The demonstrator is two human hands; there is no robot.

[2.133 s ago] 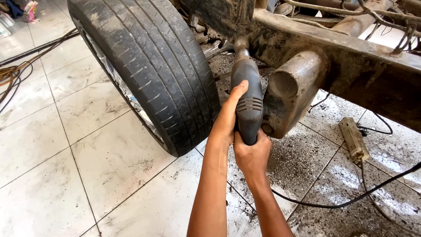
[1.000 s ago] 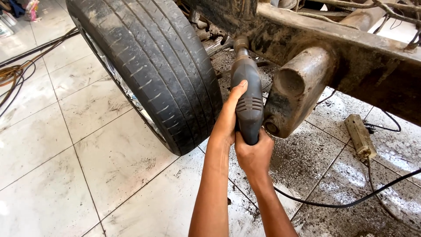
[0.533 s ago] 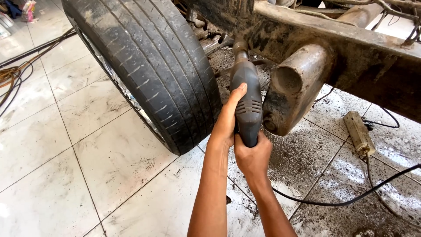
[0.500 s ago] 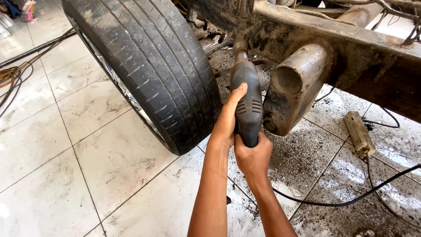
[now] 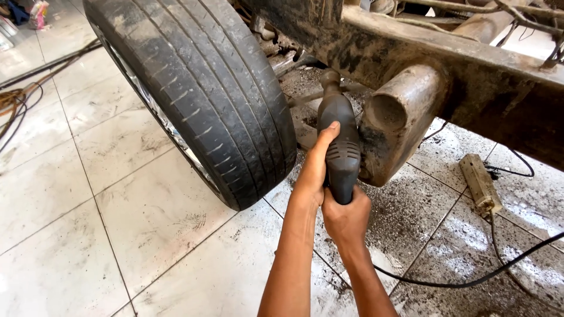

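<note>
A dark grey corded power tool (image 5: 338, 132) points away from me, its nose under the rusty vehicle frame (image 5: 446, 64). My left hand (image 5: 313, 170) wraps the tool's left side, thumb up along the body. My right hand (image 5: 346, 214) grips the rear end of the tool from below. The tool sits between a large worn tyre (image 5: 205, 88) on the left and a rusty round exhaust pipe (image 5: 396, 117) on the right. The tool's working tip is hidden in the dark dirty underside.
White floor tiles (image 5: 117, 223) lie to the left; dark grit covers the tiles under the frame. The tool's black cable (image 5: 470, 282) runs right across the floor. A dirty power strip (image 5: 480, 183) lies at the right. Cables and hoses (image 5: 17, 100) trail at far left.
Both hands keep the same hold on the tool. The view has shifted slightly; the tool's place between tyre and exhaust pipe is the same.
</note>
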